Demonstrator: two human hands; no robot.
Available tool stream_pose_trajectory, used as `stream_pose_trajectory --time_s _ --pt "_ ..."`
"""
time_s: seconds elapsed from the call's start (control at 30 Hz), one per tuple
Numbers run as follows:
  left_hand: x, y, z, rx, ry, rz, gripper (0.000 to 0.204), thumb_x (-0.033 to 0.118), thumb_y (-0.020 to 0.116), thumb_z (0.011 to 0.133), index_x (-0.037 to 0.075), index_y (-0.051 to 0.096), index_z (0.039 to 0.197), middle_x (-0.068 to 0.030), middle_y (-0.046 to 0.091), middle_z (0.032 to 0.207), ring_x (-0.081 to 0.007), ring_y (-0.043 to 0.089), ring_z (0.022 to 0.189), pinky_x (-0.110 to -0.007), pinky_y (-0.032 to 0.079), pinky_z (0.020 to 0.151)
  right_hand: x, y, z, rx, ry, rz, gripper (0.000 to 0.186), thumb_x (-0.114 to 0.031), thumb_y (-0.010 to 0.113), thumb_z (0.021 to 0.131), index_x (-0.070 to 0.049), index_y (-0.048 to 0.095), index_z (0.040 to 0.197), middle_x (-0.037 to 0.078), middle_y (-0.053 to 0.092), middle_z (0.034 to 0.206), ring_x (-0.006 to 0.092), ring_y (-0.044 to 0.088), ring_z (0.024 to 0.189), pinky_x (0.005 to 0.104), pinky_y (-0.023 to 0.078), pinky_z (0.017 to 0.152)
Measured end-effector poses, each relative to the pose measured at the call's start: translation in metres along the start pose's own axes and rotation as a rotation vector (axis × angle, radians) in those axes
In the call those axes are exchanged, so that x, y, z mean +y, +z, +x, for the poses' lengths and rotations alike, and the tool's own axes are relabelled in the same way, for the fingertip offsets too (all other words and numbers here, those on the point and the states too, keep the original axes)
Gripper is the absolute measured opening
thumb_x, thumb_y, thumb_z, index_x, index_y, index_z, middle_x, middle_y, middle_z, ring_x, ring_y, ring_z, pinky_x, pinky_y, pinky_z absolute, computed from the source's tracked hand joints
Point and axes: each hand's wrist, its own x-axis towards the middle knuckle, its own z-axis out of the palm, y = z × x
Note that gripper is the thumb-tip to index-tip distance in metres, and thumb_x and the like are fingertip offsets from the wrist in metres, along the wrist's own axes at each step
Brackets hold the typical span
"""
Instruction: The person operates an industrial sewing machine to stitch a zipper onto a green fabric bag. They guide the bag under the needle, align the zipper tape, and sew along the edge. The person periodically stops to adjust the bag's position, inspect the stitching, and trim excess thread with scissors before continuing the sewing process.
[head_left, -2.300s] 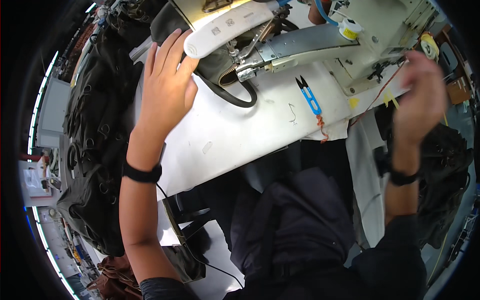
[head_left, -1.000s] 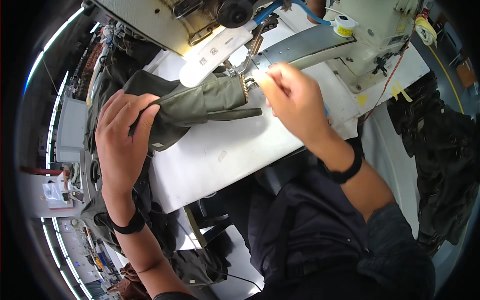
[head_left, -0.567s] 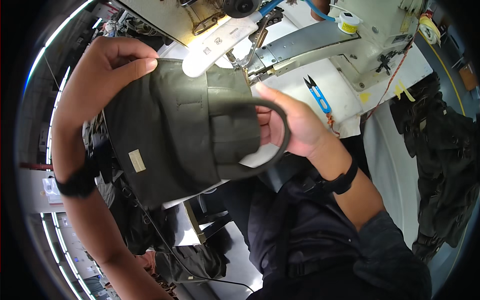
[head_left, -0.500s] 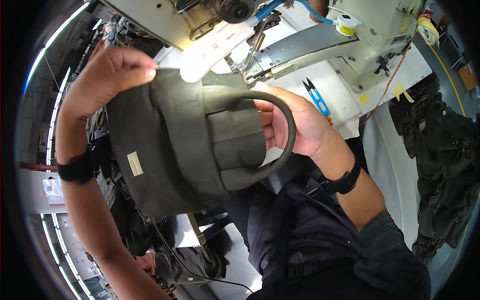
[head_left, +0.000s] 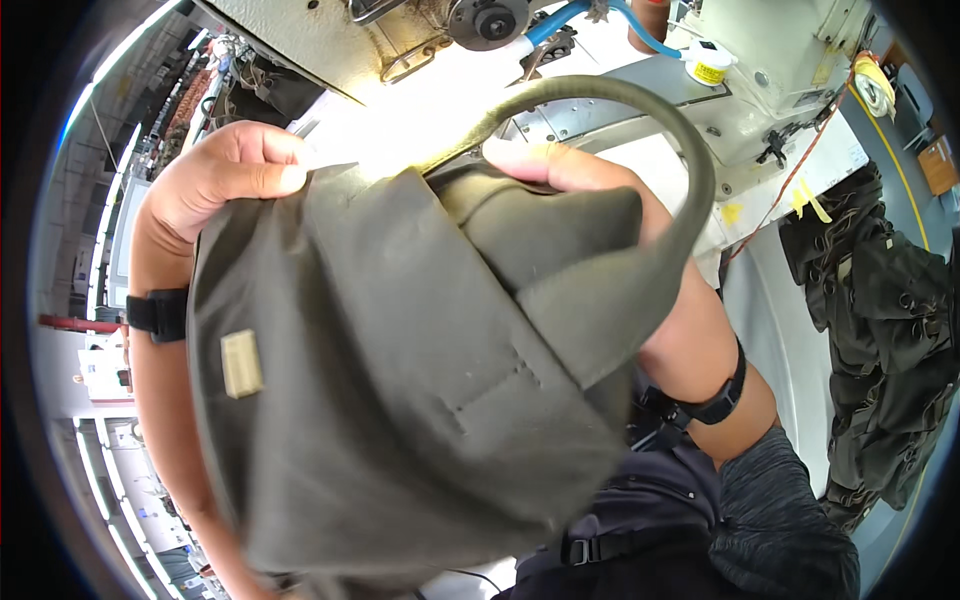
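A dark olive handbag fills the middle of the view, held up in front of me. Its rounded handle arches over the right side, and a small pale label sits low on the left of its face. My left hand is closed on the bag's upper left edge, thumb against the fabric. At the upper right, under the handle's arch, my right hand grips the bag's edge with the thumb on top; its fingers are hidden behind the fabric.
Beyond the bag stands a sewing machine with a blue hose and a white round-capped part. A bright lamp glares on the bag's top edge. Several dark bags hang in a heap at the right.
The bag has come closer, turned, and now shows more of its front. Its handle has swung up and right. My right hand has shifted from inside the handle loop to the bag's edge.
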Motion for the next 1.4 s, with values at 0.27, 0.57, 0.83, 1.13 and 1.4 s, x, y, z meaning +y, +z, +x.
stream_pose_trajectory --time_s 0.27,0.57,0.83,1.13,1.4 --pt "-0.08 0.065 0.037 0.298 0.237 0.709 0.034 0.011 0.073 0.095 -0.003 0.069 0.126 -0.0149 0.072 0.127 -0.0201 0.067 0.111 -0.036 0.054 0.099 0.047 -0.071 0.003 -0.09 -0.227 -0.972 0.031 -0.008 0.067 0.1 0.004 0.064 0.129 -0.001 0.07 0.095 0.0064 0.063 0.081 0.0272 0.054 0.074" --pt "-0.059 0.114 0.082 0.423 0.376 -0.03 0.021 0.022 0.073 0.1 0.002 0.075 0.104 0.0013 0.07 0.098 -0.0073 0.06 0.092 -0.026 0.049 0.085 0.045 -0.068 0.022 0.061 -0.425 -0.959 0.026 -0.011 0.062 0.107 0.005 0.069 0.126 0.0 0.071 0.109 0.0069 0.06 0.099 0.0241 0.048 0.093" --pt "-0.064 0.101 0.093 0.259 0.343 -0.417 0.017 0.017 0.082 0.092 0.006 0.076 0.103 0.0014 0.071 0.1 -0.0094 0.064 0.092 -0.027 0.053 0.088 0.054 -0.043 0.029 0.181 -0.368 -0.593 0.022 -0.007 0.068 0.102 0.005 0.073 0.119 0.001 0.073 0.105 0.0057 0.062 0.095 0.0223 0.049 0.089" --pt "-0.073 0.092 0.104 0.184 0.446 -0.392 0.026 0.015 0.08 0.093 0.002 0.076 0.115 -0.0033 0.075 0.11 -0.0107 0.067 0.101 -0.027 0.053 0.094 0.048 -0.04 0.034 0.187 -0.451 -0.613 0.013 -0.008 0.071 0.101 0.004 0.076 0.102 -0.007 0.067 0.083 -0.0008 0.049 0.074 0.0187 0.04 0.065" --pt "-0.071 0.082 0.106 0.177 0.451 -0.368 0.047 0.011 0.08 0.089 0.002 0.068 0.133 -0.0048 0.067 0.133 -0.0129 0.063 0.117 -0.026 0.05 0.101 0.042 -0.043 0.033 0.165 -0.558 -0.863 0.015 -0.008 0.072 0.099 0.006 0.076 0.103 0.001 0.073 0.087 0.0039 0.059 0.081 0.023 0.048 0.073"
